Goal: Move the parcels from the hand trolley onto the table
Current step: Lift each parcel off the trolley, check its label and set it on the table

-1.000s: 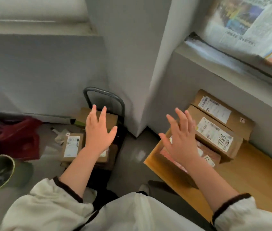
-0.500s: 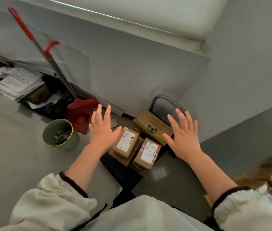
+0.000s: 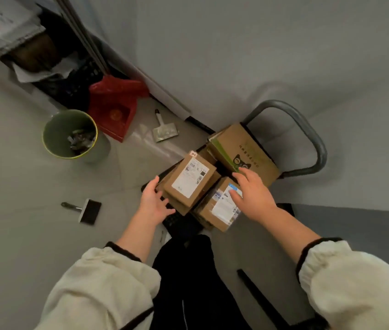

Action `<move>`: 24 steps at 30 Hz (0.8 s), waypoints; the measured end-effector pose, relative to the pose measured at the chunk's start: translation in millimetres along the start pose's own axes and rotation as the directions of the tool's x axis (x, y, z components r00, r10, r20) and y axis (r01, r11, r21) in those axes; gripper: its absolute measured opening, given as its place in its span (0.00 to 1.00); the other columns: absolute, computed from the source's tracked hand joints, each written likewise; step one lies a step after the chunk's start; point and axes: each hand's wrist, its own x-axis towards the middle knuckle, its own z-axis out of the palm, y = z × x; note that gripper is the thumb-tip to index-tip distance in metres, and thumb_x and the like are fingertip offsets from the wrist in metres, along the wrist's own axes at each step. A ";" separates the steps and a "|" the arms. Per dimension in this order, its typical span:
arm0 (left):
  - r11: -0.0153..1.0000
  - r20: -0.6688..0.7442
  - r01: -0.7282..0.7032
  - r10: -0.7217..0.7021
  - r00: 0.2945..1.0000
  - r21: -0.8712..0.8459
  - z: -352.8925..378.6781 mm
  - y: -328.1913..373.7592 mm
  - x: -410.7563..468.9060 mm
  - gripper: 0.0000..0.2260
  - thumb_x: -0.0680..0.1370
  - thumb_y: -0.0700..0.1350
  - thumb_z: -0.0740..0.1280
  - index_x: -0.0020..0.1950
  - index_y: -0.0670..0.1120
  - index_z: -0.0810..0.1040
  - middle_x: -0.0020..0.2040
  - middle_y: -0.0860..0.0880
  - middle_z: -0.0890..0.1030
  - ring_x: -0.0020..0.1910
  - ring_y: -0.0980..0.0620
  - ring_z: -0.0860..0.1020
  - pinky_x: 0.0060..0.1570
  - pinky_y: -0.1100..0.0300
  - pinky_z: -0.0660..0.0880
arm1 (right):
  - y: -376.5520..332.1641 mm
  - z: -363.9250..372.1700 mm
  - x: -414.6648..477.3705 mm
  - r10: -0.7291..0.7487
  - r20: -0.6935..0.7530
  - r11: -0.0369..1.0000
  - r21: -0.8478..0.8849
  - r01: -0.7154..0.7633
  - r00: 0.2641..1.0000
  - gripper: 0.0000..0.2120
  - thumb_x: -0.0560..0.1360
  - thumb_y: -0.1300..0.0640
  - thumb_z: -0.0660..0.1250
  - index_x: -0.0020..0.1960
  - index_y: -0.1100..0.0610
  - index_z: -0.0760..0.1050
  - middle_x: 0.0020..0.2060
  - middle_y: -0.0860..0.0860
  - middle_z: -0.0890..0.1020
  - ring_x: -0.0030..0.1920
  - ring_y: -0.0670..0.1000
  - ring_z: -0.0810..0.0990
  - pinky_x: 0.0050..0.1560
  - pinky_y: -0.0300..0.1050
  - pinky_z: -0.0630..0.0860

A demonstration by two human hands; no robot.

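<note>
round green waste bin (image 3: 69, 134) standing on the floor far left | left hand (image 3: 154, 202) hovering with fingers spread, gripping nothing, at the edge of the small brown labelled cardboard parcel (image 3: 189, 181) | right hand (image 3: 253, 196) reaching open, fingers straight, over a second labelled brown parcel (image 3: 219, 208) | both parcels sitting on the black hand trolley with grey tube handle (image 3: 320, 153)

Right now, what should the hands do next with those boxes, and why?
Probably close the left hand on the small brown cardboard parcel with the white label: that open hand sits right beside its edge, nothing lies on top of it, and no hand grips it yet.
</note>
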 end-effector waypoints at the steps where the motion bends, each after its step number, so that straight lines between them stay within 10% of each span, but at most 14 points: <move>1: 0.999 -0.018 0.010 -0.011 1.000 -0.043 -3.6 -5.2 18.4 0.27 0.78 0.56 0.62 0.75 0.50 0.60 0.76 0.46 0.60 0.74 0.40 0.56 0.67 0.33 0.51 | 3.6 11.1 22.0 -0.016 0.044 1.000 -0.004 0.016 0.999 0.26 0.79 0.49 0.58 0.74 0.56 0.59 0.74 0.55 0.59 0.74 0.54 0.55 0.73 0.49 0.55; 12: 0.983 0.050 0.107 -0.100 0.994 -0.149 -15.6 -57.3 126.3 0.20 0.76 0.61 0.60 0.62 0.50 0.74 0.56 0.47 0.79 0.64 0.44 0.70 0.59 0.35 0.64 | -7.7 112.7 171.8 0.048 0.235 0.974 0.205 -0.098 0.971 0.24 0.77 0.50 0.62 0.68 0.60 0.63 0.64 0.56 0.71 0.61 0.56 0.73 0.55 0.47 0.70; 16: 0.980 0.048 0.148 -0.143 0.989 -0.133 -8.7 -61.2 126.2 0.29 0.76 0.60 0.60 0.74 0.50 0.62 0.70 0.46 0.70 0.71 0.41 0.64 0.68 0.32 0.44 | -9.9 117.2 173.2 0.102 0.200 0.937 0.310 -0.162 0.974 0.23 0.76 0.50 0.63 0.67 0.58 0.65 0.61 0.53 0.73 0.57 0.53 0.75 0.47 0.43 0.70; 24: 0.995 0.004 0.096 -0.096 0.995 0.020 -9.1 -36.3 76.7 0.26 0.78 0.56 0.60 0.75 0.52 0.60 0.70 0.51 0.70 0.71 0.44 0.64 0.68 0.32 0.45 | -21.8 72.3 135.8 0.025 0.226 0.943 0.319 -0.098 0.974 0.21 0.75 0.51 0.65 0.64 0.58 0.66 0.60 0.54 0.76 0.56 0.53 0.76 0.54 0.50 0.76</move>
